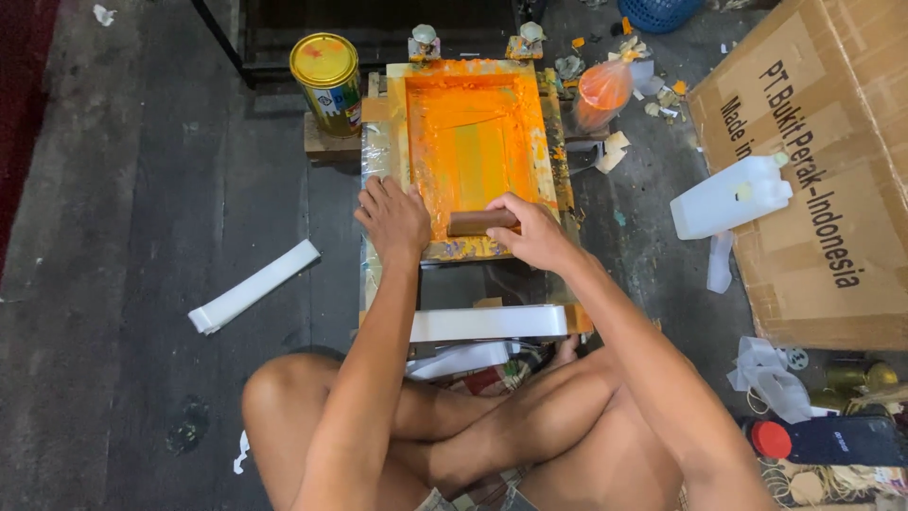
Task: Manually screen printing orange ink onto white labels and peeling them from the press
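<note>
While pressed flat on the near left edge of the orange paint-covered wooden printing frame (473, 142), left hand (393, 220) with fingers spread, holding nothing. Right hand (532, 232) wrapped tight around the brown wooden squeegee handle (478, 222). Lying sideways, long side running left to right, left end poking out past the fingers, at the near end of the frame's orange screen. Looks smooth, dark brown, like a short bar. Yellow-lidded paint can (326, 78) standing beyond the frame's far left corner. White plastic jug (730, 197) lying off to the right.

A yellow tin (326, 80), white jug (731, 196) against a cardboard box (832, 142), white strip (253, 286) on the floor (142, 189), blue basket (659, 12).
</note>
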